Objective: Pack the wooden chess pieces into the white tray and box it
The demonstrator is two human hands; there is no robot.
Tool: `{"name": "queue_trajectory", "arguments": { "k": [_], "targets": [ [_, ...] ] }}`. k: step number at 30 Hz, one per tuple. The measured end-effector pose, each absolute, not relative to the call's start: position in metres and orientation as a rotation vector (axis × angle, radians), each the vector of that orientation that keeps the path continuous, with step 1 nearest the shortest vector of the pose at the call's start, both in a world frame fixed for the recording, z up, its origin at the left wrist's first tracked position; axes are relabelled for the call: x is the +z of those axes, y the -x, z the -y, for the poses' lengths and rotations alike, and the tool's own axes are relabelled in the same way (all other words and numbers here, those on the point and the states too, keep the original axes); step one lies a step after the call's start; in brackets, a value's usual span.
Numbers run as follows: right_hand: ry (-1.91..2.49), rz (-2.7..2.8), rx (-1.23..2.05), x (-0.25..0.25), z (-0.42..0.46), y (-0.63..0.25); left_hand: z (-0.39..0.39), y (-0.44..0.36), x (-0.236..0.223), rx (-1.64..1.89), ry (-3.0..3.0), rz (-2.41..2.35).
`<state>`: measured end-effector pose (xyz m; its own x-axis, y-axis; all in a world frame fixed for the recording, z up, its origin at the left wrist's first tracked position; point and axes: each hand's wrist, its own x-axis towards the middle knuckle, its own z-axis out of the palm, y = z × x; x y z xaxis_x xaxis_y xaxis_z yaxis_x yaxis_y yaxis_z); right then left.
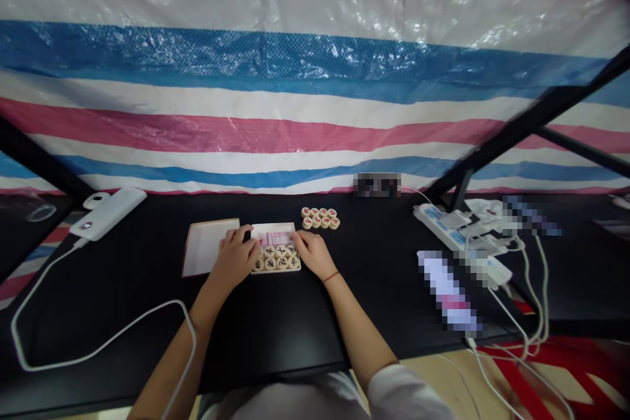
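A shallow white box (296, 269) holds Chinese chess pieces (281, 251) with dark characters, lying in rows in its near part. Its far part shows a pale bottom with pink lines. My left hand (237, 256) is at the box's left side, with fingers apart and fingertips over the edge and the leftmost pieces. At the right side, my right hand (315, 254) grips the rim, its fingertips together at the upper right corner. Beyond this hand stand red-marked Chinese chess pieces (319, 218) in two short rows. The box lid (204, 248) lies left of the box, partly behind my left hand.
On the black table (275, 328), a white power bank (111, 213) with a looping cable (98, 359) lies left. A blurred phone (447, 292) and a crowded power strip (438, 220) lie right. Striped plastic sheeting (275, 131) hangs behind, near a small blurred dark object (377, 185).
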<state>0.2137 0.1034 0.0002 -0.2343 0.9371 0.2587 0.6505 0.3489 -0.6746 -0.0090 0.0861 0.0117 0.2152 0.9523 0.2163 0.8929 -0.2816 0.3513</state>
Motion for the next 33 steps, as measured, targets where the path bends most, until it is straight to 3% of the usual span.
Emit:
{"name": "queue_trajectory", "arguments": {
  "k": [13, 26, 33],
  "targets": [
    [1.458, 1.923, 0.481, -0.004, -0.103, -0.209, -0.090, 0.013, 0.015, 0.688, -2.388, -1.581],
    [1.446, 1.931, 0.505, -0.005, -0.103, -0.210, -0.089, 0.011, 0.032, 0.484, -2.230, -1.533],
    [1.239, 1.801, 0.329, 0.007, -0.094, -0.206, -0.093, 0.009, 0.033, 0.848, -2.034, -1.569]
  ]
}}
